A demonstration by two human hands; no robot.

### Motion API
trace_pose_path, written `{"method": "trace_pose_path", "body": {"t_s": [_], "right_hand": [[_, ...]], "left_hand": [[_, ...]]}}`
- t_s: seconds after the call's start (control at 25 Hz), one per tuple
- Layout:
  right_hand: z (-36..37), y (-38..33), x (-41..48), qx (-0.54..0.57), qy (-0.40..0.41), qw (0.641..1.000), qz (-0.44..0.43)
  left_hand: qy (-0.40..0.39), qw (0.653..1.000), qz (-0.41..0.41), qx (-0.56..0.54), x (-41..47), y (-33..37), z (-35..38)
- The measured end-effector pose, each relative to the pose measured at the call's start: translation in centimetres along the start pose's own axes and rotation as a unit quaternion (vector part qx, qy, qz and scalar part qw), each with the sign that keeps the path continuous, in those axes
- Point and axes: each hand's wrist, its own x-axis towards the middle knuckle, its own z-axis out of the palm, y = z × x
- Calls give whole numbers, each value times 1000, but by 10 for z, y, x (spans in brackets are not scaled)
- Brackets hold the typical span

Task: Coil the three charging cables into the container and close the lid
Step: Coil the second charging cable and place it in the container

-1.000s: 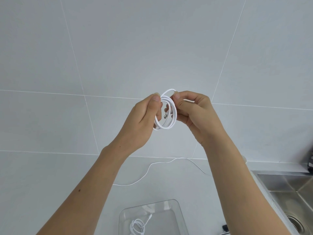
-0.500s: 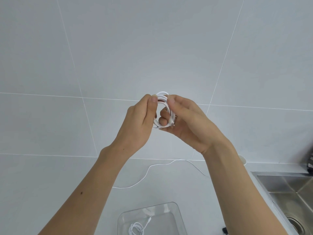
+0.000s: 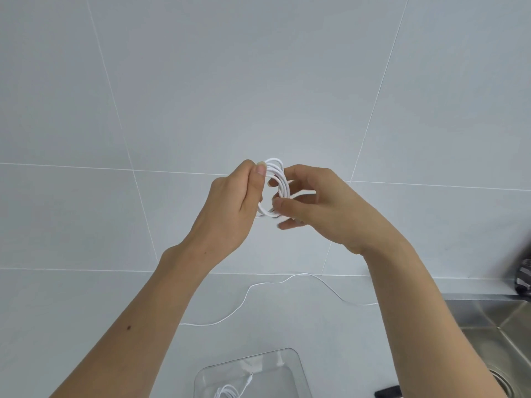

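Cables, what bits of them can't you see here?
Head view:
- Coil: ends hidden by the left hand and right hand.
- Loose cable on the counter: one end behind the right forearm.
- Third cable in the box: cut off by the bottom edge.

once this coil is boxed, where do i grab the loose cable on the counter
Pinch the loose cable at its left tip, from above: it lies thin and flat on the counter, and its other end is hidden behind the right forearm.

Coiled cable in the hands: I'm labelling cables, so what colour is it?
White; the coiled cable shows best in the head view.
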Motion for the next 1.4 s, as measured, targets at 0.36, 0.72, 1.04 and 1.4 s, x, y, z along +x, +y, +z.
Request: {"method": "trace_pose_path", "body": {"t_s": [0.36,0.72,1.04,1.4], "right_hand": [[-32,12,-9,-131,116,983,-49],[-9,22,-3,45,151,985,-68],[-28,24,-3,41,137,987,-69],[-8,40,10,-46,257,962,-77]], "left_hand": [[-71,995,-56,-51,-3,-11,-6],[-44,998,10,-47,-2,-8,1],[-99,994,30,-45,-3,-9,-5],[-55,987,5,-151,-6,-2,11]]}}
